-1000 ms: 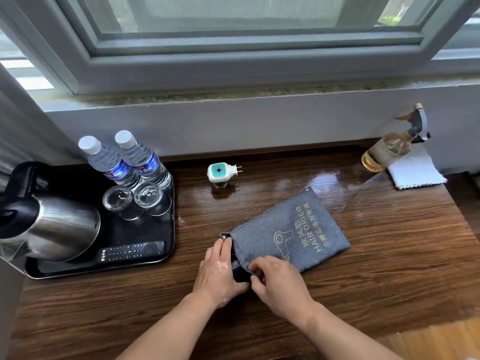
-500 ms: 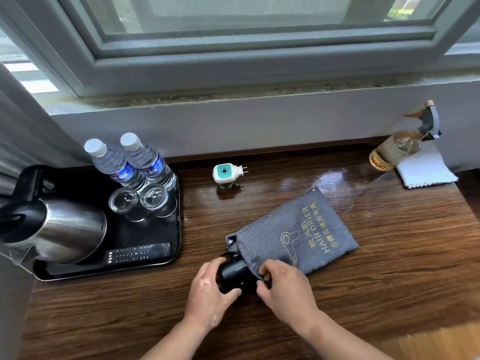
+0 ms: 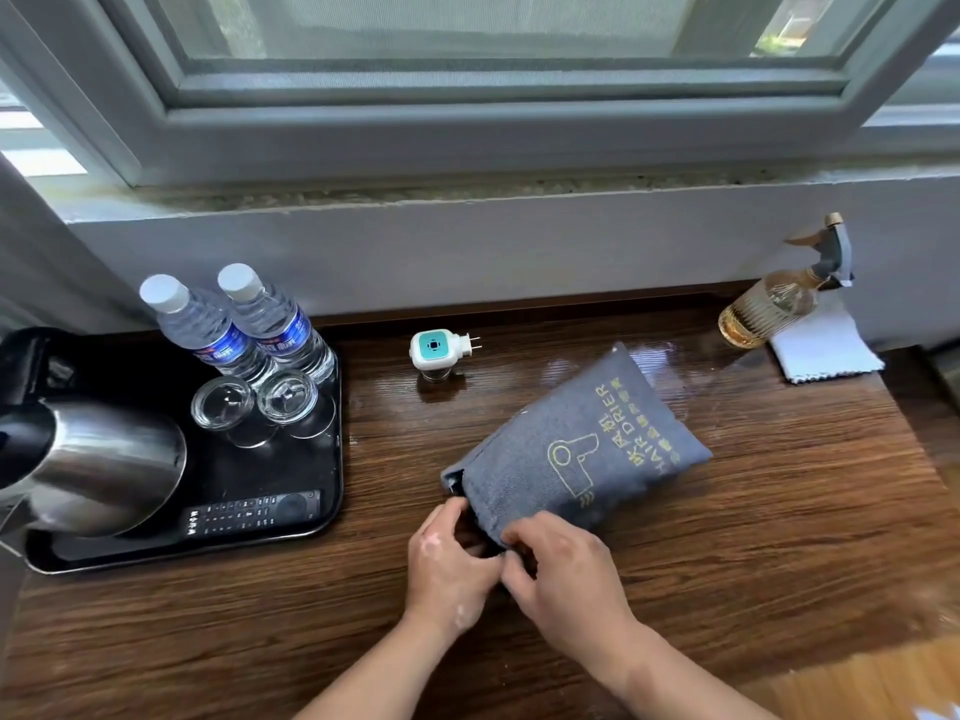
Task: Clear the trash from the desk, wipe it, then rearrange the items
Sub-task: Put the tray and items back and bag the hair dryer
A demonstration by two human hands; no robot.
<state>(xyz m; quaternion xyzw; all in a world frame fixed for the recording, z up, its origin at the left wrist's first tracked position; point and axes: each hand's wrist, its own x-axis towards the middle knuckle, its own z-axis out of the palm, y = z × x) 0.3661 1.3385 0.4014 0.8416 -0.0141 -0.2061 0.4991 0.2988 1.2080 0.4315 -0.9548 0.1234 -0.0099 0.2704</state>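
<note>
Fingers (image 3: 519, 536) of both hands are curled and pinch the mouth of the gray bag (image 3: 582, 449). Now the left hand (image 3: 447, 569) and right hand (image 3: 566, 574) touch; before, they were a bit apart. Then the black dryer (image 3: 479, 547) stuck out; now only a dark bit shows. The bag lies mid desk (image 3: 779, 537).

A grey-framed window (image 3: 467, 122) spans the top, its pane (image 3: 441, 23) hazy, with a bit of green foliage (image 3: 782, 31) showing at the upper right. Beneath it runs a gritty, speckled sill (image 3: 415, 192), then a pale grey wall (image 3: 519, 252) down to the bench (image 3: 779, 537). Lighter wooden floor (image 3: 893, 683) shows at the lower right.
</note>
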